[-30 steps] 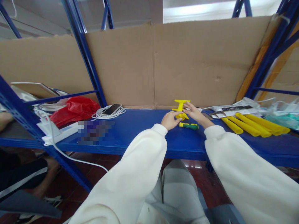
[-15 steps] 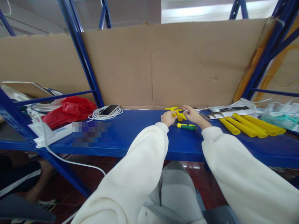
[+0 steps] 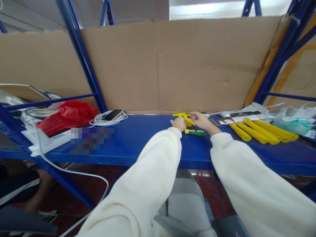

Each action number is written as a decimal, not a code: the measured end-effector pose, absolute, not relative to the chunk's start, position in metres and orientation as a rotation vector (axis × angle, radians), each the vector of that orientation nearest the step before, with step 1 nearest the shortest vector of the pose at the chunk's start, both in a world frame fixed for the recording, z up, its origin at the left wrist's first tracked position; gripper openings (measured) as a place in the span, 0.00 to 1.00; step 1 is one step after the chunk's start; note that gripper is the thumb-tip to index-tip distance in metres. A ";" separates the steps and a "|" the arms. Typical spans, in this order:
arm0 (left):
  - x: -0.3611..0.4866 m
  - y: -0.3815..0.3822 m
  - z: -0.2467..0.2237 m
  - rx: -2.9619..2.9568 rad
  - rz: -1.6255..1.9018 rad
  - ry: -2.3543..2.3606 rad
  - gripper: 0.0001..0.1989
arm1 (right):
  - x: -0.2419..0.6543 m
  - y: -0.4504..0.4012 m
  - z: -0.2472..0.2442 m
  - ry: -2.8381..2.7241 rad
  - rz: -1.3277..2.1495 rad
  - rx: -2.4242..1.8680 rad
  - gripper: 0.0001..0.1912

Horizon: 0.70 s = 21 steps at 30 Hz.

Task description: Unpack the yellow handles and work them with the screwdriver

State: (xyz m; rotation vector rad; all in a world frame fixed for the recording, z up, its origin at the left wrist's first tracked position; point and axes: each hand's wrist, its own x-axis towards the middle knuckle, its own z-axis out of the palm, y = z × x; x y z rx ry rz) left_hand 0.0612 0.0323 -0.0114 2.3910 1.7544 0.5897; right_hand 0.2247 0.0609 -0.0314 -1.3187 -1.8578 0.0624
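Note:
Several small yellow plastic pieces lie bunched near the back of the blue shelf, one with a flat bar across its top. My left hand is closed at their left side, its fingers bent against a yellow piece. From the right, my right hand reaches in, with thumb and fingertips drawn together on the yellow pieces. My fingers partly hide the pieces, so their exact shape is unclear. Just in front of the hands lies a screwdriver with a green and yellow handle, touched by neither hand.
Long yellow tubes lie on the right beside white packaging. At left are a phone on a coiled white cable, a red plastic bag and a blurred patch. Cardboard stands behind; another person's leg shows lower left.
My right hand has shifted left and its fingertips have closed in on the yellow pieces. My left hand stays beside them. The whole view has moved slightly.

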 end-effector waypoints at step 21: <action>0.062 0.030 -0.011 2.472 0.626 1.740 0.17 | 0.221 0.054 -0.026 -1.864 0.106 -1.356 0.17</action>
